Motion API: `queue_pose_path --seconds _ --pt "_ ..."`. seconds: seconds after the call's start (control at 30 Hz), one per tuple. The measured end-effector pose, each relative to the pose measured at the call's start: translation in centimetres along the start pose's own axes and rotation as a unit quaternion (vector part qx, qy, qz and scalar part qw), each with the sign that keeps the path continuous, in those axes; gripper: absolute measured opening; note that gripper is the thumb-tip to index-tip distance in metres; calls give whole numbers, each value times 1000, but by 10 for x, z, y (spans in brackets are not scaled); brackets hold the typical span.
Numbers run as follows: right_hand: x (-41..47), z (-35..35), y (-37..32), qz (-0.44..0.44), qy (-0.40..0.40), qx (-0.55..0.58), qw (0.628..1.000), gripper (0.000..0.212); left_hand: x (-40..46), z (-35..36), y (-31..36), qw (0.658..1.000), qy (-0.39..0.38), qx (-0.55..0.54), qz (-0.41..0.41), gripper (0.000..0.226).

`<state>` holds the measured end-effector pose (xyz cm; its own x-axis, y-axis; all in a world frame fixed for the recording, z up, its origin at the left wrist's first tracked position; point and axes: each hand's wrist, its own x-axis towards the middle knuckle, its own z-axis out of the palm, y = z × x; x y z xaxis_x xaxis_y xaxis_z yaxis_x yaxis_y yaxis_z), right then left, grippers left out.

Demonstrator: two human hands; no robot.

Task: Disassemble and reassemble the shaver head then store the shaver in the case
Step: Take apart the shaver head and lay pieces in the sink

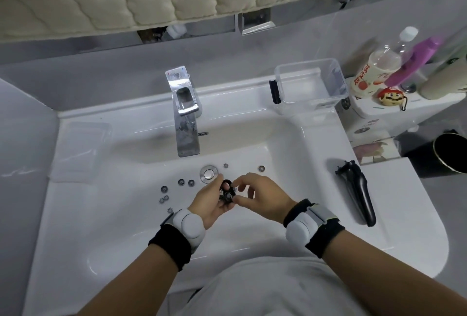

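My left hand holds the black shaver head over the white sink, near the drain. My right hand pinches at the head's right edge with thumb and forefinger. Two small cutter parts show inside the head. Loose round guards and toothed cutters lie scattered in the basin to the left. One more cutter and guard lie right of the drain. The black shaver body lies headless on the sink's right ledge.
A chrome faucet stands behind the drain. A clear plastic box with a black latch sits at the back right; its clear lid lies on the left ledge. Bottles and a small figurine crowd the far right shelf.
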<state>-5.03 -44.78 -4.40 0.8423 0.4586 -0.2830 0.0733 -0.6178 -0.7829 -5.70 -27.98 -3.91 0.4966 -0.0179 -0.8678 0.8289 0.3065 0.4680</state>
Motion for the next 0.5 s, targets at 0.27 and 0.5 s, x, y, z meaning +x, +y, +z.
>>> queue_pose_path --seconds 0.27,0.5 --pt "-3 4 4 -22 5 -66 998 25 -3 6 0 1000 -18 2 -1 41" --pt "-1 -2 -2 -35 -6 -82 996 15 0 10 0 1000 -28 -2 -4 38"
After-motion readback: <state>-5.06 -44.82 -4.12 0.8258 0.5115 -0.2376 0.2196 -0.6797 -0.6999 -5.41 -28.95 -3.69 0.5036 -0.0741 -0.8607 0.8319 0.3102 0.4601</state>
